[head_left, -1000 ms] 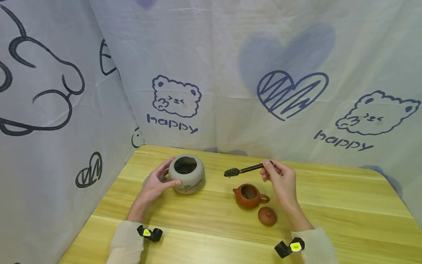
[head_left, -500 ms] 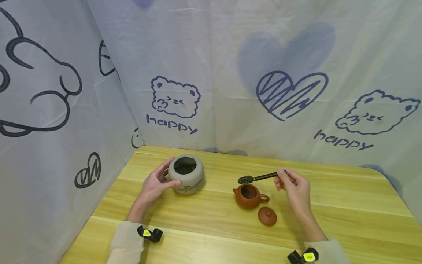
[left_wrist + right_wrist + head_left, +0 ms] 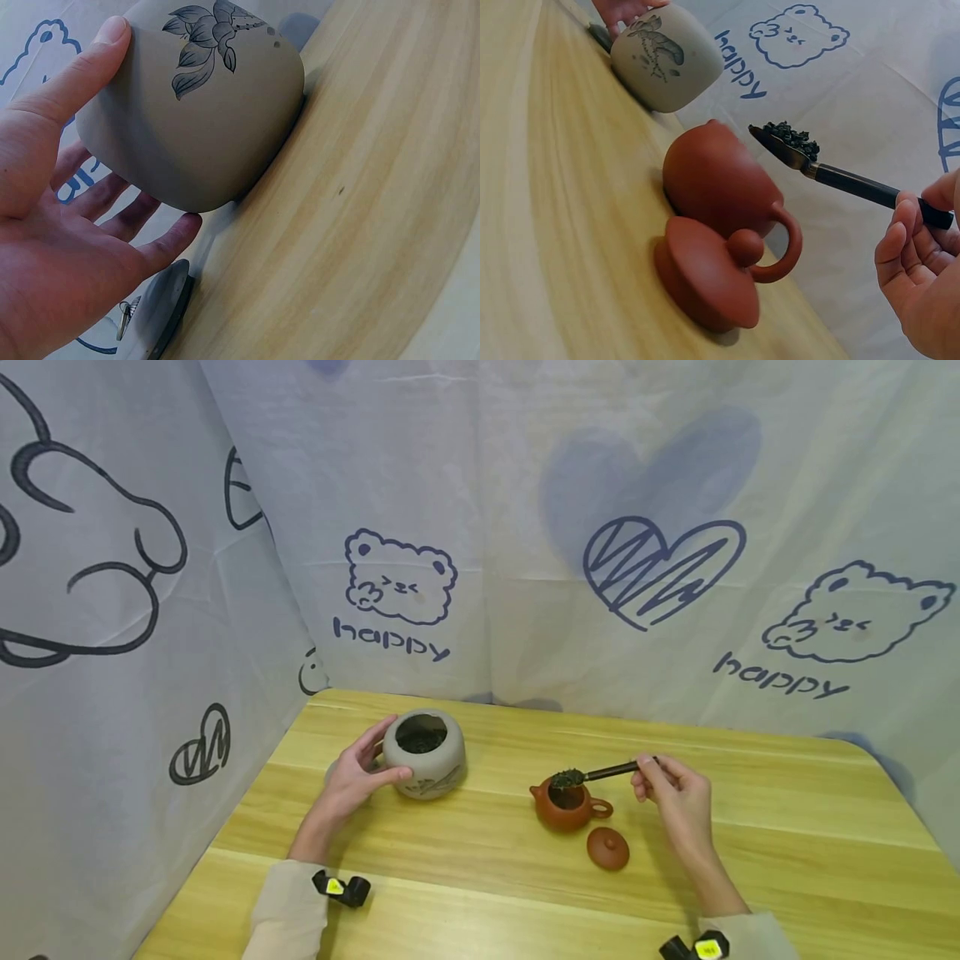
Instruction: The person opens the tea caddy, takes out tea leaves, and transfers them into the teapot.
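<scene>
With thumb in front and fingers round the far side, my left hand (image 3: 356,779) holds a grey ceramic tea jar (image 3: 429,772) that stands on the table. Dark tea leaves show inside its wide mouth, and a lotus is painted on its wall. My right hand (image 3: 681,802) pinches the dark handle of a tea scoop (image 3: 613,770) between thumb and fingers. The scoop's head carries a heap of tea leaves (image 3: 795,139) and hovers over the mouth of a reddish-brown clay teapot (image 3: 558,816). Beside the pot lies its round knobbed lid (image 3: 607,848).
A grey disc-shaped lid (image 3: 163,311) lies behind the jar, mostly hidden in the head view. The wooden table (image 3: 450,877) backs onto a white cloth (image 3: 517,635) with printed drawings.
My right hand has carried the loaded scoop rightward and down, from between jar and teapot to above the pot's opening. The left hand and jar have stayed in place.
</scene>
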`<state>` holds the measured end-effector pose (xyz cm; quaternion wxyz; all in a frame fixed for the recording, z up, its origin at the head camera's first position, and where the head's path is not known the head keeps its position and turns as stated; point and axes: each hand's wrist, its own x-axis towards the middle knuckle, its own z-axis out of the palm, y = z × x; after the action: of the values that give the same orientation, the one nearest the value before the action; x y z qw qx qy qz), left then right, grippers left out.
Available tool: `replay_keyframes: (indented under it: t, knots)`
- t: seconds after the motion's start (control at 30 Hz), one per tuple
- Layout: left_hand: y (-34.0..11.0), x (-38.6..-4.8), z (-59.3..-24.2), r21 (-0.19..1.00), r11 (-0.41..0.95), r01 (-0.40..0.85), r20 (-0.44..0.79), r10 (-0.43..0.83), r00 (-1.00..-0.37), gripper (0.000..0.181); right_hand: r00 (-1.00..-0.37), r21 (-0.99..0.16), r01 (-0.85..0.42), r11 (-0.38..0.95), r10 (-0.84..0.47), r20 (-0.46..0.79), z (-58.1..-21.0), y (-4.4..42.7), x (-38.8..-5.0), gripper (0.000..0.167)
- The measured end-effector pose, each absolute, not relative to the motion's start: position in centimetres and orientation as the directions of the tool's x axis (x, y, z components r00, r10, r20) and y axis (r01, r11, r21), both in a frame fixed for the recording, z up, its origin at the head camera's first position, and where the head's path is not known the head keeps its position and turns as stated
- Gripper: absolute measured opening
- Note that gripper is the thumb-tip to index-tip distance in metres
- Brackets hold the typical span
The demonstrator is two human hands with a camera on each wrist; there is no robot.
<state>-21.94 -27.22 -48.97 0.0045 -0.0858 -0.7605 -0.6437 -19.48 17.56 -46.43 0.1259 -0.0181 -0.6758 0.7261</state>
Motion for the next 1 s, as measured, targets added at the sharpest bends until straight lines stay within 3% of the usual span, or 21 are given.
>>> replay_keyframes:
  t: [0.47,1.0]
  knots:
    - [-27.21,-21.83,-48.79,0.974,0.186,0.128,0.107,0.118,-0.987,0.087,-0.969,-0.99,-0.139,0.002,0.205,0.137,-47.46,17.63,-19.5,0.03]
    - [-27.22,-21.67,-48.68,0.975,0.184,0.124,0.103,0.118,-0.988,0.086,-0.963,-0.963,-0.215,0.164,0.128,0.237,-47.4,17.33,-19.33,0.019]
